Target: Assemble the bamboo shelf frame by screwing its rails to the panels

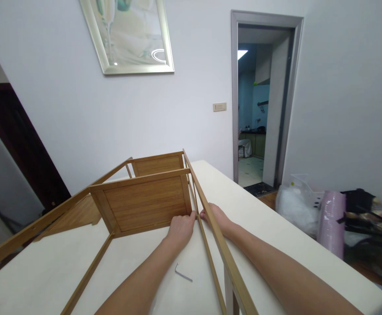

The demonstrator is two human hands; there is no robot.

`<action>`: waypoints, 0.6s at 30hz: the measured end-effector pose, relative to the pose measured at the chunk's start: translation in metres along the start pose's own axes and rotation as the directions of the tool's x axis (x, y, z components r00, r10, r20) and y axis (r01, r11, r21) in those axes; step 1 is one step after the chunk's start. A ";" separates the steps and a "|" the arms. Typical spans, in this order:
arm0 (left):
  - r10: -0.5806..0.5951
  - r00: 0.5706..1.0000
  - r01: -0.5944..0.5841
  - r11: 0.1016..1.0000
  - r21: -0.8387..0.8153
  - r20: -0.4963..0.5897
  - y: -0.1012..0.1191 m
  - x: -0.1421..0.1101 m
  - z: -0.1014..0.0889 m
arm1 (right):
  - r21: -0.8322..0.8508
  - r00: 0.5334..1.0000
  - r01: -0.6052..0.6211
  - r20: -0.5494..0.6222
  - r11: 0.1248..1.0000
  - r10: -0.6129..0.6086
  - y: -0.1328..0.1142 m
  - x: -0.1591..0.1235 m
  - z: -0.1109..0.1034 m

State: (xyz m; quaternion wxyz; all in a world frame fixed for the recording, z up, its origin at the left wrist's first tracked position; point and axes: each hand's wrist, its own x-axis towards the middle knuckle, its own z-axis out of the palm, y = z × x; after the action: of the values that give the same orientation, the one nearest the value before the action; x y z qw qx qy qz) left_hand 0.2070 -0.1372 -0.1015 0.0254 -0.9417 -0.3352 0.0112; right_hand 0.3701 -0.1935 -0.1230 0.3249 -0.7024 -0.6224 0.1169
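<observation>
A brown wooden shelf frame (146,202) lies on its side on the white table, its panels standing upright between long rails. My left hand (181,228) is closed at the lower right corner of the nearer panel, its thumb by the lower rail (207,249). From the other side of the frame, my right hand (219,218) reaches that same joint, partly behind the upper rail (215,223). Its fingertips are pinched together there; whatever is between them is too small to make out. An L-shaped hex key (183,274) rests on the tabletop, right of my left forearm.
The white table (309,262) extends under the frame. A loose-looking wooden panel (71,214) lies at the left. On the right, beyond the table edge, are a pink wrapped roll (331,223), clear plastic wrapping (296,210) and mixed clutter. A doorway (256,109) opens at the back.
</observation>
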 end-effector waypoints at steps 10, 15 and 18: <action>0.017 1.000 -0.017 1.000 -0.012 -0.011 0.000 0.001 0.002 | 0.013 0.997 -0.007 -0.074 1.000 0.008 0.012 0.003 0.009; 0.021 1.000 -0.022 1.000 -0.005 -0.008 -0.001 0.001 0.002 | 0.009 0.997 0.014 -0.070 1.000 -0.014 0.014 0.006 0.012; 0.026 1.000 -0.026 1.000 0.001 -0.010 -0.001 0.001 0.002 | -0.001 0.997 0.033 -0.063 0.999 -0.033 0.015 0.008 0.013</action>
State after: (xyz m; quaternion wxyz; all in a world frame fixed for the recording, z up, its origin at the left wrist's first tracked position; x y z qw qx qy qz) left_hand 0.2070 -0.1353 -0.1039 0.0275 -0.9461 -0.3228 0.0067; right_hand 0.3761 -0.1824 -0.1398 0.3465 -0.6952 -0.6234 0.0893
